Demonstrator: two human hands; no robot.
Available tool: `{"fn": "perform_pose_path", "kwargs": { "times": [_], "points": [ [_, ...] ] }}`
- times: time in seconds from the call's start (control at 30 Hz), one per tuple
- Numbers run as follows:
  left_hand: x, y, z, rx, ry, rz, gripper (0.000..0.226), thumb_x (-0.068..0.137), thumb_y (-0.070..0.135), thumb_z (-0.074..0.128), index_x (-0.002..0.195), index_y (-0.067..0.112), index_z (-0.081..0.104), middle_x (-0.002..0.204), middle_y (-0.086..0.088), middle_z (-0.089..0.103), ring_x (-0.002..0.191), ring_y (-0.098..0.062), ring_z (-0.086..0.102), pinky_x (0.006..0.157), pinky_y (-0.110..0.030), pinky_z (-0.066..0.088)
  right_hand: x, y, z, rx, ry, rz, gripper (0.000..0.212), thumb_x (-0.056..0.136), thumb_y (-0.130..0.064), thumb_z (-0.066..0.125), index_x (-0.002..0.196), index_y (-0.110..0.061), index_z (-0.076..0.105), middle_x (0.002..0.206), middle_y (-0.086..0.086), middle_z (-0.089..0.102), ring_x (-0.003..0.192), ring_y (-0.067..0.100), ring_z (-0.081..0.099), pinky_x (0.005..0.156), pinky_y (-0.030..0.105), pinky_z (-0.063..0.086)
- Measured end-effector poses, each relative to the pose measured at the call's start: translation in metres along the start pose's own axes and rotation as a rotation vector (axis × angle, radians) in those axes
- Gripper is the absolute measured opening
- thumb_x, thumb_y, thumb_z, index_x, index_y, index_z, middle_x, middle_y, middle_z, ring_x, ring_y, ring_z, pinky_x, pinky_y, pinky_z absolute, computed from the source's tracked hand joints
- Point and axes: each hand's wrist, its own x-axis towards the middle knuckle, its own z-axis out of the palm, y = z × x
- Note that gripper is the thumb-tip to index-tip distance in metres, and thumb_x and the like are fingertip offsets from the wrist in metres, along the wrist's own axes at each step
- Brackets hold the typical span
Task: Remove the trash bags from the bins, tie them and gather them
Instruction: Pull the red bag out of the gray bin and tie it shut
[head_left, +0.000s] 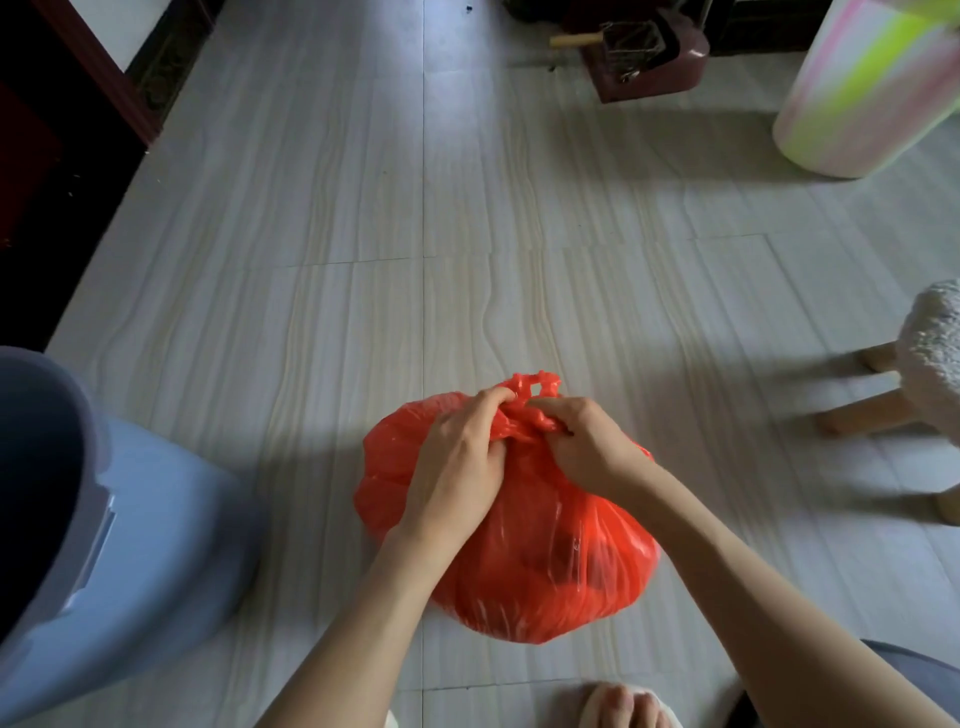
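home interior, living room or hallway by look. pale tiled floor (322, 218) with wavy beige veining fills most of frame. fluffy white stool (930, 358) on wooden legs at right edge. blue plastic bin (104, 530) at lower left. pastel pink, white and lime cylinder (872, 88) at upper right, likely another bin. dark red dustpan (644, 57) with wooden handle at top centre. dark wooden furniture (78, 78) at upper left. bare toes in slipper (631, 706) at bottom edge.

Both hands, left hand (457, 457) and right hand (587, 441), pinch the red trash bag's (545, 561) gathered neck on the floor (363, 234); blue bin (130, 545) just beside.
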Motion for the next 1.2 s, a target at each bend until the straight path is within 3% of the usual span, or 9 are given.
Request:
{"fn": "perform_pose_path", "kwargs": {
  "times": [0.07,0.2,0.5,0.6,0.8,0.9,1.0,1.1,1.2],
  "points": [
    [0.0,0.003,-0.003,-0.083,-0.031,-0.092,0.043,0.079,-0.001,0.051,0.114,0.023,0.046,0.095,-0.009,0.069,0.09,-0.021,0.064,0.08,-0.033,0.047,-0.001,0.0,-0.003,0.118,0.049,-0.001,0.036,0.079,0.015,0.036,0.093,0.0,0.066,0.068,-0.014,0.057,0.059,-0.013,0.054,0.061,0.005,0.04],
    [0.003,0.006,-0.009,-0.397,-0.109,-0.297,0.046,0.083,-0.003,0.058,0.11,0.032,0.044,0.09,0.016,0.06,0.083,-0.002,0.063,0.076,-0.019,0.051,-0.001,0.004,-0.002,0.299,0.195,0.029,0.018,0.086,0.008,0.041,0.097,-0.001,0.052,0.08,0.0,0.059,0.066,-0.006,0.053,0.064,0.013,0.043],
    [0.012,0.007,-0.021,-0.822,-0.097,-0.567,0.039,0.082,-0.013,0.049,0.101,0.022,0.054,0.079,-0.002,0.062,0.061,0.001,0.061,0.059,-0.01,0.049,0.0,0.0,-0.007,0.406,-0.051,-0.082,0.065,0.08,0.005,0.041,0.134,-0.03,0.037,0.092,-0.005,0.061,0.072,0.001,0.056,0.072,0.011,0.047],
    [0.014,0.003,-0.022,-0.858,-0.104,-0.612,0.035,0.083,-0.012,0.047,0.097,0.019,0.054,0.08,0.001,0.061,0.059,0.004,0.061,0.055,-0.009,0.048,-0.001,-0.004,-0.005,0.378,-0.116,-0.066,0.056,0.073,-0.005,0.044,0.123,-0.03,0.051,0.104,-0.016,0.061,0.093,-0.002,0.059,0.084,0.014,0.048],
    [0.011,-0.003,-0.018,-0.928,-0.049,-0.679,0.037,0.085,-0.009,0.049,0.099,0.025,0.049,0.086,-0.001,0.059,0.066,-0.006,0.06,0.057,-0.017,0.049,0.002,-0.008,-0.003,0.196,-0.119,0.005,0.011,0.085,-0.025,0.063,0.09,-0.016,0.059,0.077,-0.005,0.062,0.071,0.01,0.061,0.069,0.025,0.048],
    [0.012,-0.005,-0.019,-0.937,-0.055,-0.64,0.044,0.085,-0.011,0.052,0.104,0.028,0.042,0.086,-0.004,0.059,0.066,-0.008,0.059,0.055,-0.016,0.049,0.005,-0.006,0.002,0.127,-0.074,0.002,0.01,0.087,-0.022,0.06,0.077,-0.022,0.059,0.071,-0.005,0.062,0.062,0.003,0.058,0.064,0.023,0.048],
    [0.011,-0.004,-0.019,-0.785,-0.1,-0.459,0.046,0.084,-0.006,0.059,0.099,0.034,0.041,0.09,0.0,0.057,0.068,-0.002,0.062,0.059,-0.014,0.05,0.006,-0.003,0.0,0.467,-0.138,0.202,0.015,0.09,-0.019,0.057,0.078,-0.016,0.065,0.071,-0.001,0.067,0.067,0.008,0.064,0.07,0.024,0.053],
    [0.007,-0.004,-0.015,-0.577,-0.2,-0.26,0.06,0.075,0.003,0.073,0.104,0.046,0.043,0.103,0.004,0.054,0.092,-0.007,0.064,0.083,-0.019,0.05,0.007,0.0,-0.007,0.804,-0.181,0.415,0.022,0.092,-0.018,0.051,0.087,-0.002,0.064,0.071,0.006,0.069,0.063,0.014,0.066,0.066,0.025,0.056],
    [0.007,-0.004,-0.015,-0.474,-0.212,-0.155,0.069,0.077,0.005,0.071,0.121,0.053,0.045,0.108,-0.002,0.048,0.102,-0.005,0.055,0.097,-0.015,0.041,0.007,0.001,-0.005,0.838,-0.162,0.467,0.023,0.093,-0.019,0.05,0.084,-0.003,0.064,0.07,0.006,0.069,0.063,0.014,0.067,0.064,0.024,0.057]
  ]
}}
